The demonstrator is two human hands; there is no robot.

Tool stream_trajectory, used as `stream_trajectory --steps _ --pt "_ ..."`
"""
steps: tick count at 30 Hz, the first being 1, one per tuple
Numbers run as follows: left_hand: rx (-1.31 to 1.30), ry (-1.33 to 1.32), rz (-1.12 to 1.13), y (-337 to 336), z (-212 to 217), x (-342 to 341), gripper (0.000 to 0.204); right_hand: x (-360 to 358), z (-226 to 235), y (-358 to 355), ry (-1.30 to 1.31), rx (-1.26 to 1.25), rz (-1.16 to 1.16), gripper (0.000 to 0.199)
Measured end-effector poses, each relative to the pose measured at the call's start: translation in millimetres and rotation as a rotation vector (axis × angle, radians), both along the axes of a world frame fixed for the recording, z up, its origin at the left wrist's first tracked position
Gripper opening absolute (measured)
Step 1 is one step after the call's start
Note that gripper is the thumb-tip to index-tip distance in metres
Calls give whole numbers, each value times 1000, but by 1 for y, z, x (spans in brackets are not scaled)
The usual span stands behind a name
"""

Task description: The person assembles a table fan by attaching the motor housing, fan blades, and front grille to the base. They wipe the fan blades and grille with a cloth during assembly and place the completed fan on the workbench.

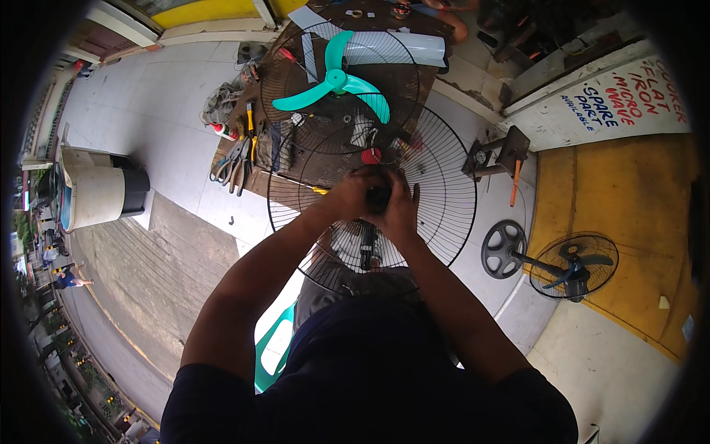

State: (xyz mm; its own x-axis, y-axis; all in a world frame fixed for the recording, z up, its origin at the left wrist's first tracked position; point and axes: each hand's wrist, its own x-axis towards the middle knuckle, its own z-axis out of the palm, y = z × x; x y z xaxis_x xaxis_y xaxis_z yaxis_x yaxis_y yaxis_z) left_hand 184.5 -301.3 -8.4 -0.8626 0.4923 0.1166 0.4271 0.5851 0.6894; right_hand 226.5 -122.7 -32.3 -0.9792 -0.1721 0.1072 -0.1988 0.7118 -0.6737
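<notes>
Both of my hands come together at the middle of a black wire fan guard (447, 194) in front of me. My left hand (350, 194) and my right hand (399, 210) curl around a dark round part (378, 194), whose exact kind I cannot make out. Just beyond the fingers shows a round red piece (371, 156). Below the hands, through the wires, appears a dark upright part (367, 244). Farther off, a turquoise three-bladed fan blade (336, 78) rests with another wire guard (416, 65) on the brown workbench (259, 180).
Pliers (238, 164), a yellow-handled tool (251, 118) and a red-and-white bottle (224, 132) lie at the bench's left side. To the right stand a small metal vise-like stand (497, 154) and a pedestal fan (573, 268). A green chair (272, 346) is beside my legs. Another person's arm (457, 26) shows beyond the bench.
</notes>
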Motion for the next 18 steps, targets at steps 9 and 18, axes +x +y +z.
stream_trajectory --steps 9,18 --pt "-330 -163 69 9 31 -2 50 -3 -1 -3 -8 36 -17 126" --pt "-159 -507 262 11 46 -14 55 -2 11 -6 -94 71 -39 128"
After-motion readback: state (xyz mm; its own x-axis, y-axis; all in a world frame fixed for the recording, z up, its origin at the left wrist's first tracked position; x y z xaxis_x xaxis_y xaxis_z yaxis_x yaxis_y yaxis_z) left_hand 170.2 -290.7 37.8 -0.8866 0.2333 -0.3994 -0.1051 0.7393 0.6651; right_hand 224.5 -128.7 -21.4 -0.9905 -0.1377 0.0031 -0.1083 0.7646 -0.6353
